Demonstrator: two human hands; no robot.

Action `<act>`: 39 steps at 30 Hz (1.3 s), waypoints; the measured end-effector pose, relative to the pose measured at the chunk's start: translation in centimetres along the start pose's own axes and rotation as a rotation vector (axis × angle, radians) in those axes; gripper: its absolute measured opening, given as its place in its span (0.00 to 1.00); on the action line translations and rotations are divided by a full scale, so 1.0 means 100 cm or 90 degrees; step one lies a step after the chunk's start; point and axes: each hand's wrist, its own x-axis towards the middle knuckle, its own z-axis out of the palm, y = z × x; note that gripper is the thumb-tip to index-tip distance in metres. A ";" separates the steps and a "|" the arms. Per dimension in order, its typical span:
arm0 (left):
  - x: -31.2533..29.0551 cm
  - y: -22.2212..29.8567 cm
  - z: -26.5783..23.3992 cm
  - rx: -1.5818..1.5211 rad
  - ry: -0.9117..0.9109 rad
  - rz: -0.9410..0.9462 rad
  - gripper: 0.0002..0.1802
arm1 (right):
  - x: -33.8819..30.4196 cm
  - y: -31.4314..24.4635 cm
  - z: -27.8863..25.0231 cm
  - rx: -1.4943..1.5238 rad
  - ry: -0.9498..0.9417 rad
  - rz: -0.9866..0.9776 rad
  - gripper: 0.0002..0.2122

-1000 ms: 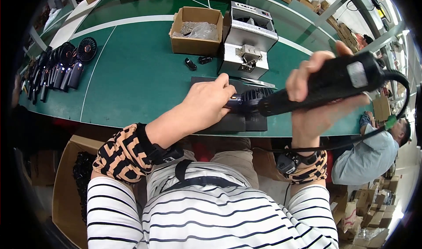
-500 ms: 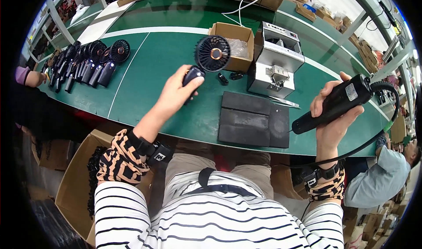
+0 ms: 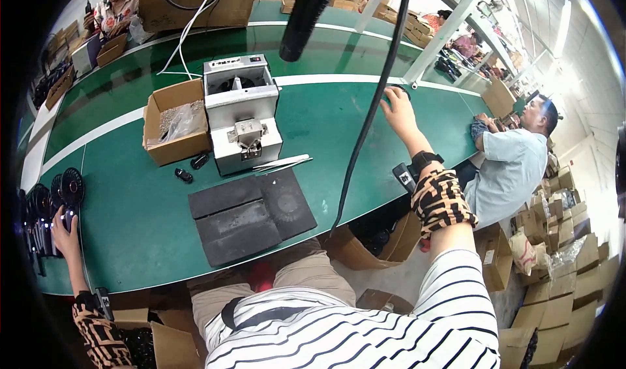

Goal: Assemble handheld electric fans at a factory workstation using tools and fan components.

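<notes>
Reckoning the clock from the black mat on the green tabletop, the left grip is at nine o'clock, fingers and thumb round the handle of a black hand fan beside a row of similar fans. At about two o'clock the right grip has bent fingers near a dark, half-hidden item. A silvery machine stands at twelve, tweezers lie at one, two small black parts at ten, and an open carton at eleven. Between twelve and one hangs a black, cylindrical tool; between two and three sits a co-worker.
</notes>
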 end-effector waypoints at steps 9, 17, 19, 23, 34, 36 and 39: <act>-0.053 0.215 -0.147 -0.314 -0.039 0.082 0.24 | -0.035 0.099 0.016 -0.370 -0.395 0.029 0.33; -0.106 0.356 -0.205 -0.611 -0.245 0.207 0.16 | -0.016 0.075 -0.010 -0.297 -0.387 -0.166 0.31; -0.118 0.371 -0.202 -0.661 -0.277 0.241 0.14 | -0.012 0.052 -0.017 -0.216 -0.370 -0.265 0.29; -0.127 0.393 -0.199 -0.727 -0.314 0.320 0.13 | -0.010 -0.026 -0.041 -0.035 -0.273 -0.266 0.27; -0.121 0.393 -0.195 -0.686 -0.190 0.328 0.22 | 0.015 -0.265 -0.098 0.283 -0.229 -0.477 0.29; -0.126 0.394 -0.186 -0.666 -0.167 0.352 0.26 | 0.032 -0.256 -0.094 0.368 -0.204 -0.296 0.26; -0.128 0.408 -0.181 -0.632 -0.196 0.389 0.33 | 0.080 -0.242 -0.077 0.454 0.158 -0.174 0.29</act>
